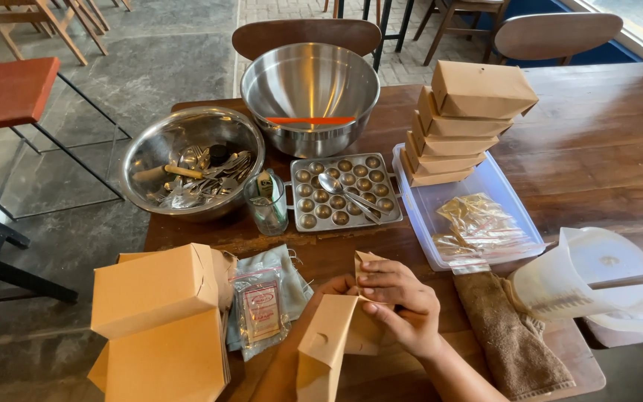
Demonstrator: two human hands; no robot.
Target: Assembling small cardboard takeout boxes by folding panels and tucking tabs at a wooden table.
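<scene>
- Right hand pinches the top flap of a tan box, fingers pressed on the cardboard.
- Left hand is mostly hidden behind the box; its grip cannot be told.
- Left of the grip: sachets and closed boxes.
- Right of it: a brown towel.
- Beyond it: a dimpled tray with a spoon.

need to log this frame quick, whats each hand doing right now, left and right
Left hand: mostly hidden behind the brown paper box; appears to hold it, grip cannot be told.
Right hand: closed on the box's top flap, fingers pinching it.
</scene>
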